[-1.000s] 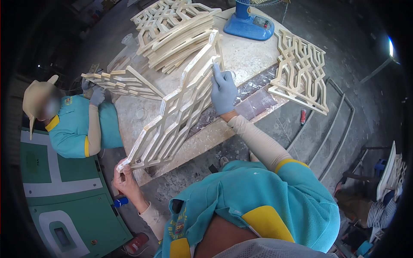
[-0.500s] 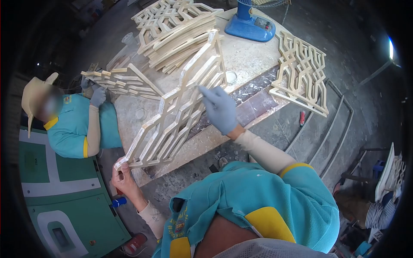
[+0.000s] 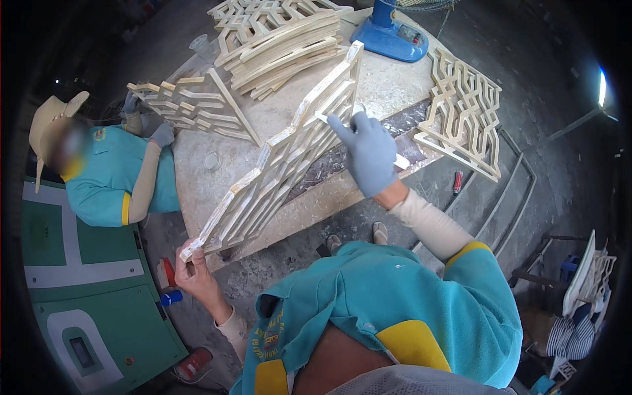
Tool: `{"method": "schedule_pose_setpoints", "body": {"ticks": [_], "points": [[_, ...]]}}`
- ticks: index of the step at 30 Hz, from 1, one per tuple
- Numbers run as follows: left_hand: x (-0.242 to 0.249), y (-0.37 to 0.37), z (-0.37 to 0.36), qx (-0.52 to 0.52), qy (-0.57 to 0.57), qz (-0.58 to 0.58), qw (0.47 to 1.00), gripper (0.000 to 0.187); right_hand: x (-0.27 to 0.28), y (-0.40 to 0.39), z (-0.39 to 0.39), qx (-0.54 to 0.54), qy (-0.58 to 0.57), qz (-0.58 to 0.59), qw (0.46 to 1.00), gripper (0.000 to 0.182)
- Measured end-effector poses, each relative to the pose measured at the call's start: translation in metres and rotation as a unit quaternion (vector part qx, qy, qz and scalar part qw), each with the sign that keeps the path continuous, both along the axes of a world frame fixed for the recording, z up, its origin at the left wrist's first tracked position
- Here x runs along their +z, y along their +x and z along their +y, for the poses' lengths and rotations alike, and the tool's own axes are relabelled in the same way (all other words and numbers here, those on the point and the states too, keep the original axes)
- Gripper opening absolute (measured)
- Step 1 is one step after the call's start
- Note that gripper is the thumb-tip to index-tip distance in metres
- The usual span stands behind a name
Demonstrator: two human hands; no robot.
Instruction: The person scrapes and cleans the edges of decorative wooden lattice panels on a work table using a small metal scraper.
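A wooden lattice panel (image 3: 263, 160) stands tilted on its edge, with white smears along its upper rim. My bare left hand (image 3: 199, 282) pinches its near lower corner. In my gloved right hand (image 3: 372, 157) is a slim white tool (image 3: 401, 160); one end sticks out below the palm, the pale tip points at the lattice bars. Its exact kind is hidden by the fingers. That hand is just right of the panel's upper part, index finger stretched along the tool. Partly behind the glove, a small white cup (image 3: 359, 108) sits on the worktable (image 3: 289, 227).
Curved wooden strips (image 3: 283, 56) lie stacked at the back beside a blue fan base (image 3: 388, 39). Another lattice panel (image 3: 461, 112) overhangs the table's right side. At left, a co-worker (image 3: 115, 168) in gloves handles a lattice panel (image 3: 197, 105). A green cabinet (image 3: 79, 263) stands below.
My right hand has moved right and turned, bringing the white tool into view. The panel has tipped to a steeper angle, its top shifting right. My left hand keeps its corner hold.
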State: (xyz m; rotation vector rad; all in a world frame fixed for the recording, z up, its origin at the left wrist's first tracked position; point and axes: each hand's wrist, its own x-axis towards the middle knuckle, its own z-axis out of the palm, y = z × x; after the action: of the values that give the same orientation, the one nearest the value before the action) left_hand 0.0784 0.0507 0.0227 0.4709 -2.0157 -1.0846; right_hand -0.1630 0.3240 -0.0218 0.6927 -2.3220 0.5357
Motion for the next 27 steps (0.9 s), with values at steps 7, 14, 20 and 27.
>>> {"method": "schedule_pose_setpoints", "body": {"ticks": [7, 14, 20, 27], "points": [[0.002, 0.004, 0.006, 0.0, 0.0, -0.011, 1.0, 0.026, 0.03, 0.009, 0.024, 0.018, -0.043, -0.074, 0.996, 0.05], [0.002, 0.011, 0.018, -0.008, -0.021, -0.002, 1.0, 0.027, 0.025, 0.005, 0.004, -0.024, 0.02, -0.177, 0.984, 0.038], [0.0, 0.015, 0.025, -0.015, -0.015, 0.006, 1.0, 0.029, 0.043, 0.0, 0.021, -0.015, 0.014, -0.134, 0.991, 0.035], [-0.004, 0.017, 0.026, -0.016, -0.02, 0.02, 0.999, 0.027, 0.037, 0.027, 0.006, -0.003, 0.033, -0.134, 0.99, 0.043]]}}
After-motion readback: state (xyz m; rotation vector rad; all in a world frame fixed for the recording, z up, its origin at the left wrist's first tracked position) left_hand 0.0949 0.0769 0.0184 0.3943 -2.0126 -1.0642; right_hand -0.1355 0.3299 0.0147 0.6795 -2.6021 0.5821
